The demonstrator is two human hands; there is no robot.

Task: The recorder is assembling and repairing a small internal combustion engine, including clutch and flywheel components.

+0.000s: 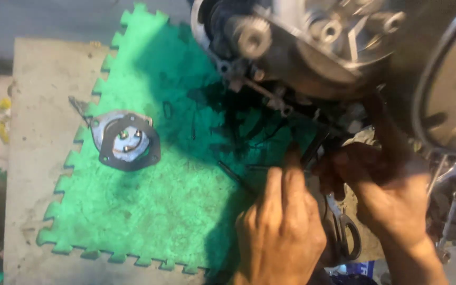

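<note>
My left hand (281,227) reaches forward over the green foam mat (149,200), its fingertips at the dark underside of an engine (302,47). Beside it, my right hand (381,190) is curled in the shadow under the engine; what it grips is hidden. Pliers with dark handles (344,232) lie between my two hands. A round metal cover with a dark gasket and three bolts (126,140) rests on the mat to the left.
The mat lies on a worn board (32,158) on the floor. A wheel rim (449,84) fills the right edge. Thin dark rods (236,177) and oil stains lie on the mat near the engine. Metal linkage parts (452,200) hang at the right.
</note>
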